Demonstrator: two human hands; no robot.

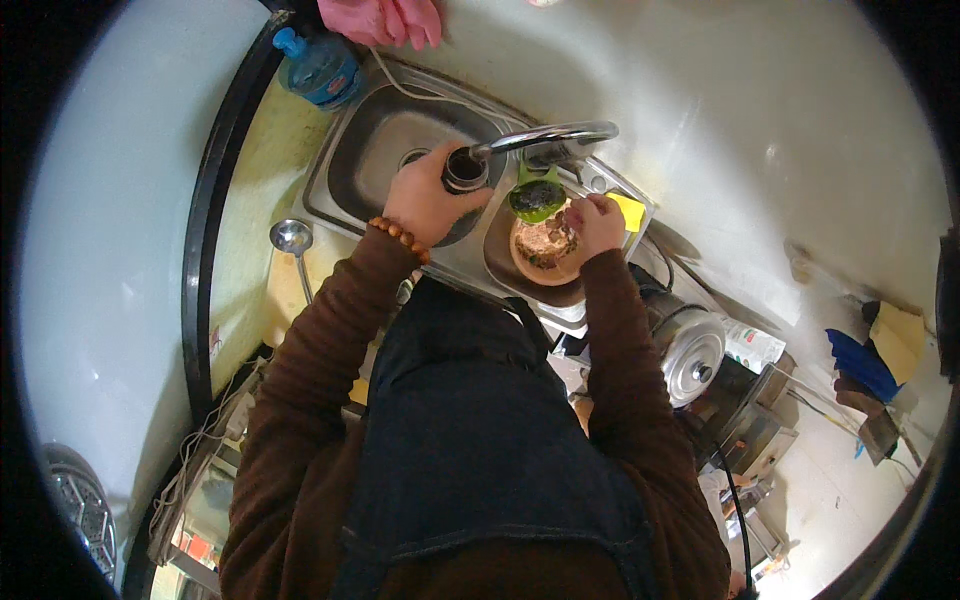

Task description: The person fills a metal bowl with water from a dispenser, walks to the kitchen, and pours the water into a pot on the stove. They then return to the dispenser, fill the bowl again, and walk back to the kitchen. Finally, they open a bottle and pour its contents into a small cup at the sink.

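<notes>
My left hand (431,187), with a wooden bead bracelet at the wrist, grips a dark cylindrical container (465,171) with a shiny rim. Its open mouth faces up, right under the tip of the chrome faucet (551,135). My right hand (602,229) is over the right basin with its fingers curled; whether something is between them is hidden. Beside those fingers, a green strainer-like scoop (536,196) carries dark, wet matter. Below it, an orange-tan bowl (551,277) contains pinkish-brown bits that look like food scraps.
The steel double sink (367,135) stands against the wall. A blue-capped water bottle (322,71) and pink rubber gloves (382,19) are at the far left. A ladle (292,238) lies left; a yellow sponge or cloth (628,212) and a lidded metal pot (691,360) are right.
</notes>
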